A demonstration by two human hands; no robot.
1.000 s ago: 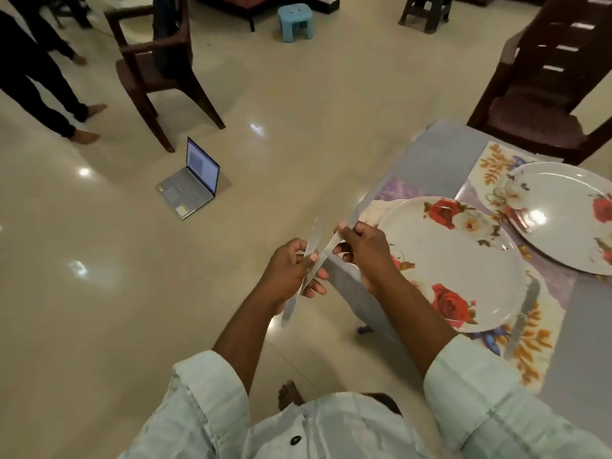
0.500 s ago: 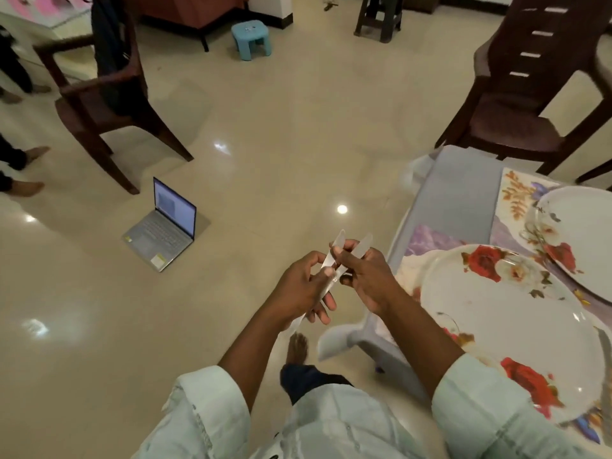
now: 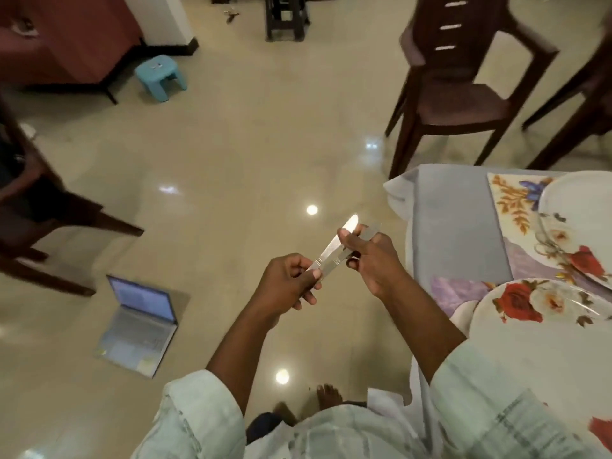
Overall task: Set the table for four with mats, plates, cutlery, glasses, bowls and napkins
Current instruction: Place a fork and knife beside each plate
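Note:
Two steel table knives (image 3: 332, 251) lie side by side in both hands, held over the floor left of the table. My left hand (image 3: 288, 286) grips their handles; my right hand (image 3: 371, 256) pinches the blades near the tips. On the grey-clothed table (image 3: 453, 223) at right sit two white plates with red roses, the near plate (image 3: 536, 326) and the far plate (image 3: 583, 220), each on a floral mat (image 3: 513, 200).
A brown plastic chair (image 3: 463, 94) stands behind the table corner, another chair (image 3: 39, 207) at far left. An open laptop (image 3: 139, 319) lies on the shiny floor. A blue stool (image 3: 160, 77) and a dark stool (image 3: 286, 18) stand farther back. My bare foot (image 3: 328, 395) shows below.
The view has swung left and down, so the plates slid to the right edge. The two knives, crossed before, now lie parallel between my hands, which rose slightly.

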